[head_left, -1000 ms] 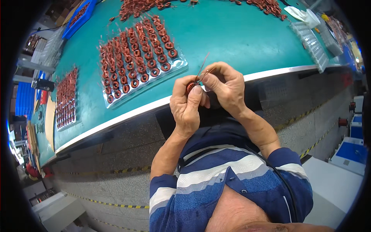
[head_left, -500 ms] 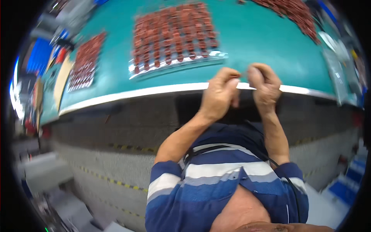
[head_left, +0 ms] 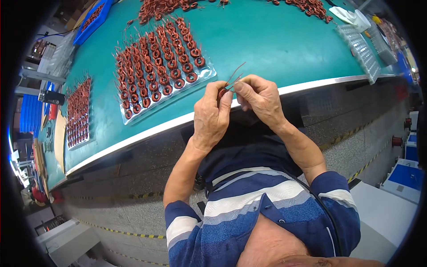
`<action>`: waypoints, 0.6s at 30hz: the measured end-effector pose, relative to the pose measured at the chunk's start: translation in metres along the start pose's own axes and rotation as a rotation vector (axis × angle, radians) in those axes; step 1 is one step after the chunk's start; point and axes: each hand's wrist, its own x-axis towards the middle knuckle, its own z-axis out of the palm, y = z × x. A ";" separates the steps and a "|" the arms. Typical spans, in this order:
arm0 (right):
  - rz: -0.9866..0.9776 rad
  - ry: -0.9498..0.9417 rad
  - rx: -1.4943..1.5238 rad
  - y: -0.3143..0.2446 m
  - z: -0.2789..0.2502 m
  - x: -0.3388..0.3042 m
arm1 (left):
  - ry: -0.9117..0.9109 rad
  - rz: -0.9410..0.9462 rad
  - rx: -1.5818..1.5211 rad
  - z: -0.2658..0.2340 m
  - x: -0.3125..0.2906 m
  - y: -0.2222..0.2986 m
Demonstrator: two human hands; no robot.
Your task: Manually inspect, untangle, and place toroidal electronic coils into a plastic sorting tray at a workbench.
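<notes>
Just over the front edge of the bench, my left hand [head_left: 210,116] pinches a small ring coil [head_left: 221,93] wound with copper-red wire. Thin wire leads [head_left: 236,70] stick up from the coil toward the far right. My right hand [head_left: 262,99] is beside it, thumb and forefinger closed on a lead; the exact grip is partly hidden by the fingers. Left of my hands lies a clear plastic tray [head_left: 208,74], where rows of similar coils [head_left: 155,96] stand with their leads upward.
Another filled coil tray [head_left: 78,116] lies at the left. Loose coils [head_left: 153,10] are heaped along the far side of the green bench [head_left: 284,49]. A blue bin [head_left: 98,20] sits far left. At the right are clear plastic trays [head_left: 362,53] and a white cloth [head_left: 349,17].
My view has turned, so the bench and trays appear shifted. My hands have come closer together, and the coil with its leads now shows clearly between them.
</notes>
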 end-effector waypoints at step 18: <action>0.281 -0.246 0.238 -0.013 -0.008 0.007 | -0.445 0.170 0.299 -0.051 0.020 0.025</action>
